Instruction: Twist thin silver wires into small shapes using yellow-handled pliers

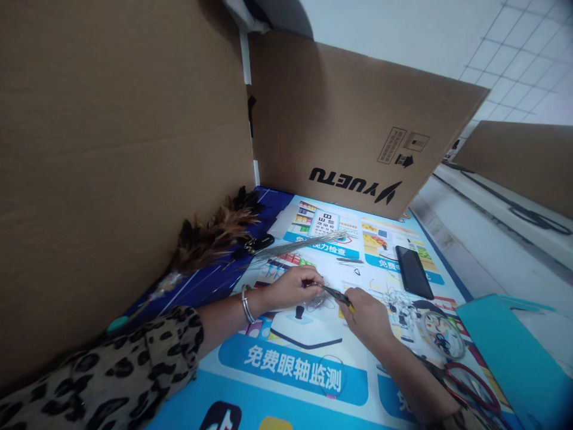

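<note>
Thin wire: its fine loops (320, 301) are just below the left fingertips, between the two hands; the piece in the pinch is too small to tell clearly.
Left hand (293, 286): thumb and forefinger are closed together at the tips and seem to hold this wire; it is the nearer hand.
Right hand (367, 316): fingers are curled around the yellow-handled pliers (336, 294).
Pliers' long axis: it runs from the right palm toward the left and slightly away from the person, so the nose meets the left fingertips.
Pliers' jaws: they look nearly together; whether they bite the wire, I cannot tell.
Wire bundle (308, 242): straight and slanting, it lies beyond the left hand.
Left side: brown feathers (215, 230) lie along the cardboard panel (125, 131).
Right side: a black smartphone (414, 272), a clear round roll (441, 334) and a teal folder (514, 352).
In the way: nothing solid between pliers and fingertips; in my judgement, only the loose loops could catch on the nose.
</note>
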Tool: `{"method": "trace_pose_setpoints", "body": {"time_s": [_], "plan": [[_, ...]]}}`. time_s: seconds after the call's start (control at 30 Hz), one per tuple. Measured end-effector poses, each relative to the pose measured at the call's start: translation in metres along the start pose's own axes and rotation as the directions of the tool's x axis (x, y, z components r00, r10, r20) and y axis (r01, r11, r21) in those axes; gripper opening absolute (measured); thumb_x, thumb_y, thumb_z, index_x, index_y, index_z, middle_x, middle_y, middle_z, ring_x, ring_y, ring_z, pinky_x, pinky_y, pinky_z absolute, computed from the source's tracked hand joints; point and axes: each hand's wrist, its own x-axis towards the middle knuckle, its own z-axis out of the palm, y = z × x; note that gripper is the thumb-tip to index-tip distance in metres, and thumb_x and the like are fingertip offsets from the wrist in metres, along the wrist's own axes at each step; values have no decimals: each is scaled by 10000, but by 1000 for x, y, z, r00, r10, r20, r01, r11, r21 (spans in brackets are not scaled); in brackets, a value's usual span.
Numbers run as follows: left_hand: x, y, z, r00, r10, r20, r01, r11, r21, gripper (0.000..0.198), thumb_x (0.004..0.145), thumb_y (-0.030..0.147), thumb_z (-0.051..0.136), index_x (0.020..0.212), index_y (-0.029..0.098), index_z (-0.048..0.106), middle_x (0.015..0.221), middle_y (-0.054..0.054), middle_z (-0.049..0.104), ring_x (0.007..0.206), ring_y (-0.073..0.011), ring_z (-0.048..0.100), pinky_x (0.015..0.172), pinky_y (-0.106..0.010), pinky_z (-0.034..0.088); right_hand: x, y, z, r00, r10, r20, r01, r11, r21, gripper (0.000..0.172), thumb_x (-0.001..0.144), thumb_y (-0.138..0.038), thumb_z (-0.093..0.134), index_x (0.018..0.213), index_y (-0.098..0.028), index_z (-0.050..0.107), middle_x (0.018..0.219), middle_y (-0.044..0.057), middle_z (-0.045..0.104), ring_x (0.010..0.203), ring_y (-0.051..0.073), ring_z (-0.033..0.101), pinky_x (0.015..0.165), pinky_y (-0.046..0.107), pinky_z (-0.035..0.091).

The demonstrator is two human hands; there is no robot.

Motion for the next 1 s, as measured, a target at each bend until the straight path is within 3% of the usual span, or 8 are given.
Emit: {"method": "trace_pose_setpoints", "body": {"time_s": [0.6,1.0], "plan": [[0,-2,0,1000,-3,3,3,1000,9,93,773,133,515,754,135,606,745,-15,580,689,-107,534,649,-225,433,1,-2,-1,1000,19,24,-18,998,-58,144,862,-327,488,869,-208,568,818,26,633,777,168,598,591,244,318],[0,1,0,1000,-6,-3,6,1000,12,101,765,126,509,750,137,608,741,-18,588,695,-112,538,657,-229,435,0,0,-2,1000,-12,-16,13,998,66,220,883,-383,445,867,-201,568,810,37,609,799,177,568,642,249,344]]}}
